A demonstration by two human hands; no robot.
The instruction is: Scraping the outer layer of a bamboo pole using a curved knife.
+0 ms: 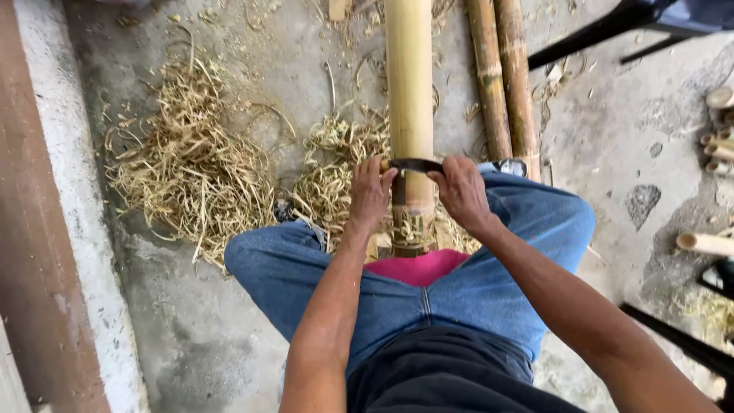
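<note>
Bamboo pole runs from between my knees straight away across the concrete floor, its near end resting over a pink cushion on my lap. Across it lies a dark curved blade, and I have both ends gripped: my left hand is clenched on the left end, my right hand on the right end, knuckles up. To scrape well from here I judge I should keep the blade square to the pole, press evenly with both fists, and draw in long strokes so the edge skims the skin rather than digging in; thumbs must stay clear of the edge. Beyond the blade the pole looks pale yellow, smooth and clean, while the short stretch nearer me is darker, mottled green-brown and rough. Just left of it, curly tan shavings lie in heaps on the floor, with a smaller tuft right beside my left hand. To the right, two thinner, browner bamboo poles lie side by side, parallel to mine. At the far right edge I see cut bamboo stubs stacked.
</note>
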